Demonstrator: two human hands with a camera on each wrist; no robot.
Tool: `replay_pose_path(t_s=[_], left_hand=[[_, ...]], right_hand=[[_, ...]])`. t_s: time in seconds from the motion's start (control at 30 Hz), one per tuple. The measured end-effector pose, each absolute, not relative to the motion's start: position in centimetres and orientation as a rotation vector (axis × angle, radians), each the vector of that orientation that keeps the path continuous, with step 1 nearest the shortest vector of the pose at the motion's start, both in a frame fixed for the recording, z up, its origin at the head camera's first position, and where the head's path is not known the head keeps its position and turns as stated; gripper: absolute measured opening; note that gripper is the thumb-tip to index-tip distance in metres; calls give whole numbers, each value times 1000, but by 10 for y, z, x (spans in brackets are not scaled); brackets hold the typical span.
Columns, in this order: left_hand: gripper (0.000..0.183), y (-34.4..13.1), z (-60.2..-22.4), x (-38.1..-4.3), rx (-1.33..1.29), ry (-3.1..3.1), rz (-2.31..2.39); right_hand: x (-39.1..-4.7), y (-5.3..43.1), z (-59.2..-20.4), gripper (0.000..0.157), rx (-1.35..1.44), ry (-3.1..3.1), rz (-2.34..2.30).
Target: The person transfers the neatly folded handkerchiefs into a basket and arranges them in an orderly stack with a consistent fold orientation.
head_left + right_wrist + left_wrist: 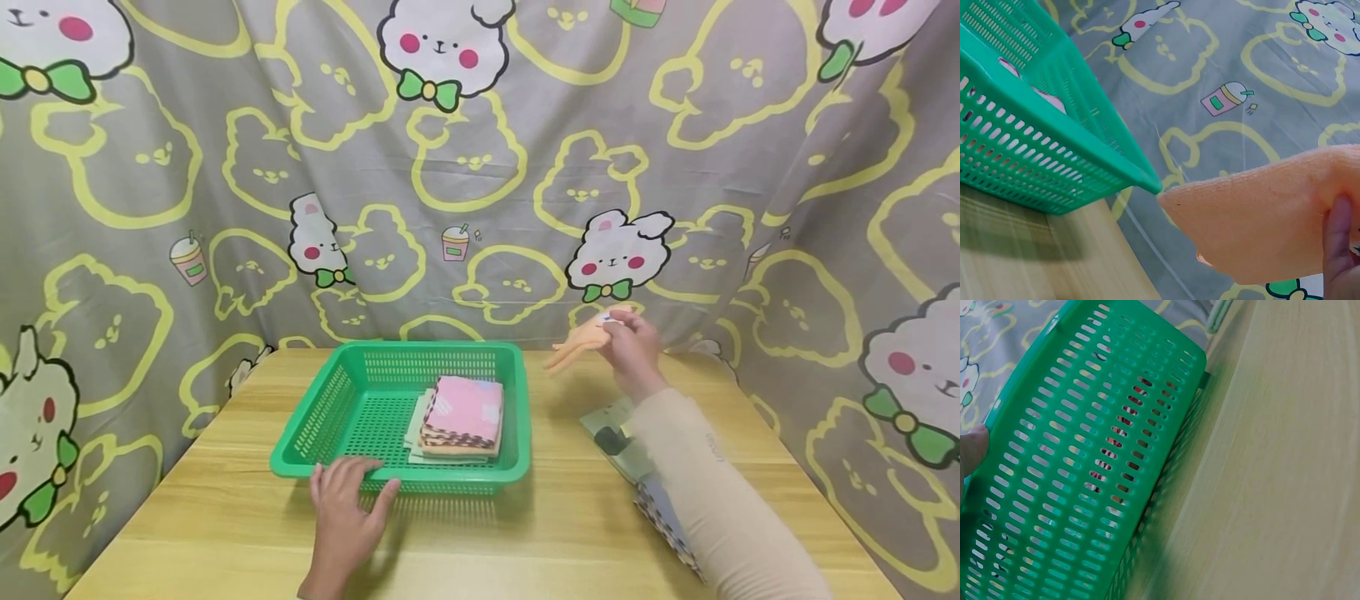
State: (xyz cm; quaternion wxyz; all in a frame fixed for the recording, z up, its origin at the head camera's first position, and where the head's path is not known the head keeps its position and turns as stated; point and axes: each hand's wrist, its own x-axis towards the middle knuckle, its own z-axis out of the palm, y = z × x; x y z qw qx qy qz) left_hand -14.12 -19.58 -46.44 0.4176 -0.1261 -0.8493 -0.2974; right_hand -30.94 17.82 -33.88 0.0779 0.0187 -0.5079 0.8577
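Plainly visible from where I stand, the right hand (633, 346) grasps a folded peach-orange fabric cloth (581, 340), pinching it near one end with the thumb laid along its face. The cloth is held in the air above the far part of the tabletop, to the right of a rectangular green plastic basket (450, 480) with slotted walls, and apart from it. Its free end droops toward the basket's side. A small white and blue patch shows on the cloth by the fingers.

The left hand (348, 504) grasps the near rim of the basket, left of the middle: fingers bent over the top, thumb on the outer side. The basket stands upright on the light wood-grain table (465, 550).

Inside the basket, toward its right end, sits a stack of folded cloths (465, 408). Uppermost is a pink face with pale patches; brown checked edges and a peach layer show beneath it, and pale green fabric protrudes at the bottom left.

Right of the basket, on the table, lie a pale green cloth with dark patches (600, 423) and, nearer the front, a blue-grey cloth with a checked edge (660, 512). Both are partly hidden by the cream sleeve (720, 492) of the right arm. Behind hangs a grey curtain (517, 192) printed with white cartoon animals and yellow outlines.
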Motion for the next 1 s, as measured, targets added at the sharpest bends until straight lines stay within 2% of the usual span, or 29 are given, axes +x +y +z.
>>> replay_pose_path(t_s=[0.37, 1.0], left_hand=[[34, -196, -467, -142, -314, -2127, -752], [33, -196, -465, -142, -315, -2127, -751]], right_hand=[[-311, 170, -338, 13, 167, -1456, 2594], [-307, 155, -331, 13, 55, -1455, 2610]])
